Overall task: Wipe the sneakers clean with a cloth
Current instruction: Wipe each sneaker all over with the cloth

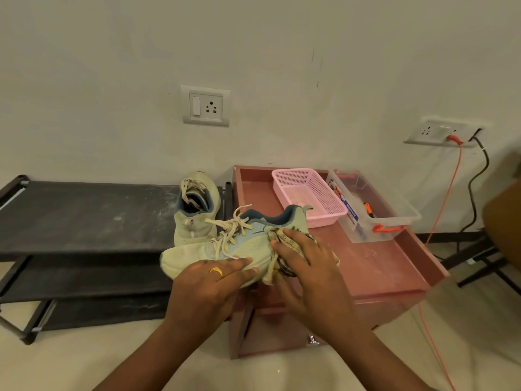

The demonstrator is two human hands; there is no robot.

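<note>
A pale green sneaker (197,253) with cream laces lies on its side at the left edge of the pink cabinet top, toe pointing left. My left hand (214,280) holds it by the sole side, fingers laid along the shoe. My right hand (301,258) presses a patterned cloth (282,238) against the sneaker's heel side, fingers spread over the cloth. The second pale green sneaker (196,210) stands on the black rack's top shelf just behind, toe pointing towards me.
A black shoe rack (84,218) stands at left. The pink cabinet (375,266) carries a pink mesh basket (308,196) and a clear storage box (377,210) with orange clips. Orange and black cables (448,198) hang from a wall socket at right. Chair legs stand at far right.
</note>
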